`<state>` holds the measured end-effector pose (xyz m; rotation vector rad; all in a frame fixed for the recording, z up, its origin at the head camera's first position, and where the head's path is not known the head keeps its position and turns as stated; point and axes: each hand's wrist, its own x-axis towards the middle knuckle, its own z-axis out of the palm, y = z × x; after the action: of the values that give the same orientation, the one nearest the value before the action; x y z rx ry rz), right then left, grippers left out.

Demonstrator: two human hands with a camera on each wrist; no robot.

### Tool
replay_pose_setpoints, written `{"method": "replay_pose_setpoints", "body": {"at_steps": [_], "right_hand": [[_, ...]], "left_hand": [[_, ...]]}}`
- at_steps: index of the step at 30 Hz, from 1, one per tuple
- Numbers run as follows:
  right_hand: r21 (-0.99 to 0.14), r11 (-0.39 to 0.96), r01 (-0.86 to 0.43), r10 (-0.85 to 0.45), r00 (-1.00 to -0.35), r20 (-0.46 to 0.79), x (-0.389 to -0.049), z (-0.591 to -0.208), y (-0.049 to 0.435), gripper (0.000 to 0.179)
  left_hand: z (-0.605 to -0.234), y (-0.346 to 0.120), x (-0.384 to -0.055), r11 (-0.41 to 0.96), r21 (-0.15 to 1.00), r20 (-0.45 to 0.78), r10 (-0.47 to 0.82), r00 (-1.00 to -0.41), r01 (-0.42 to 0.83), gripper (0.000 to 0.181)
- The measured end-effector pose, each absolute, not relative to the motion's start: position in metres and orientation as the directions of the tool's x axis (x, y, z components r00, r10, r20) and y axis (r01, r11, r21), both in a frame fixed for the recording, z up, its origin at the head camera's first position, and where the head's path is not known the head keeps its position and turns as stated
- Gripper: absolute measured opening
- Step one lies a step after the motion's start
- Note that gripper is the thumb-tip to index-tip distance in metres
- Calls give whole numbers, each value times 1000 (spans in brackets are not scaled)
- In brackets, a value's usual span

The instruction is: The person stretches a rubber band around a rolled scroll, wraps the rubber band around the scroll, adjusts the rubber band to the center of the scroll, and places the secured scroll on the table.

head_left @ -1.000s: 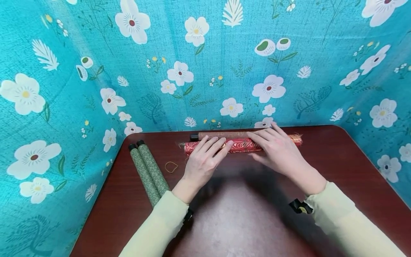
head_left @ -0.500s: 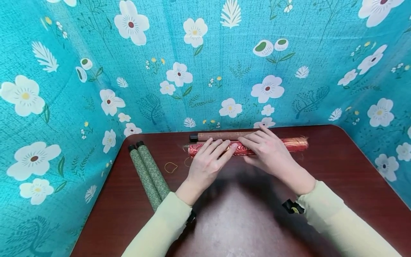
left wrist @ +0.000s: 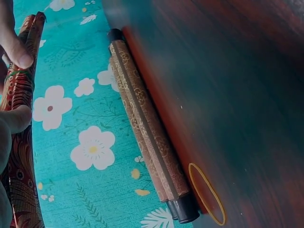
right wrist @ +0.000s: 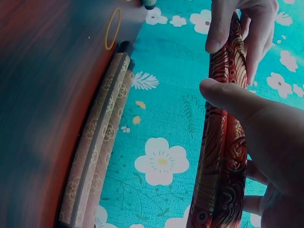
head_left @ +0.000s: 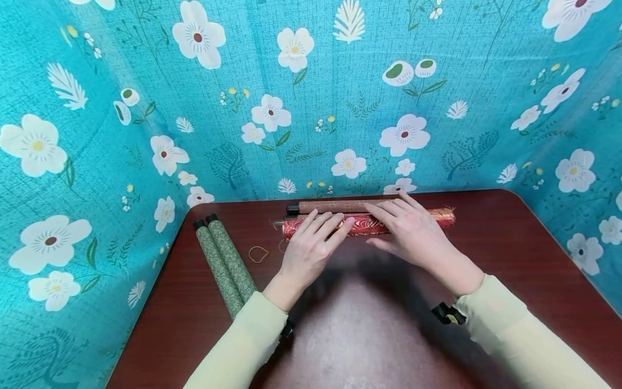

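A red brocade roll point(head_left: 364, 225) with a gold swirl pattern and frayed ends lies lengthwise between my hands, raised toward the back of the table. My left hand point(head_left: 307, 248) holds its left part, thumb on the near side and fingers over the far side. My right hand point(head_left: 419, 229) spans the right part; in the right wrist view its thumb point(right wrist: 225, 95) lies across the near face, the fingers behind. A thin green cord point(left wrist: 20, 72) circles the roll in the left wrist view. The roll's underside is hidden.
Two tan patterned scrolls point(left wrist: 147, 128) with black end caps lie at the table's back edge. Two green scrolls point(head_left: 225, 254) lie side by side at the left. A yellow rubber band point(head_left: 258, 254) rests near them. Flowered turquoise cloth point(head_left: 316, 135) hangs around the table point(head_left: 364, 335).
The roll has shifted right, then back left. My right hand first slid left along it, then slightly right, its thumb now lower and farther from the roll in the head view.
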<state>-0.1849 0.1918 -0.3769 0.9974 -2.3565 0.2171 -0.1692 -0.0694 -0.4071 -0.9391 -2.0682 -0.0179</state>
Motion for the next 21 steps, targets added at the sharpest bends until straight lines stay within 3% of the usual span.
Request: {"method": "replay_pose_setpoints", "body": {"at_steps": [7,21], "right_hand": [[64,709,-703,-619,-576,534,-186,-377,198,66],[85,637,-766,-627,-451,635,-191,-383,191,59]], "left_hand": [[-410,-68,-170,716,-300,704,612,-361,630,40],[-412,-65,-169,719,-273,722,592,-358,639,36]]}}
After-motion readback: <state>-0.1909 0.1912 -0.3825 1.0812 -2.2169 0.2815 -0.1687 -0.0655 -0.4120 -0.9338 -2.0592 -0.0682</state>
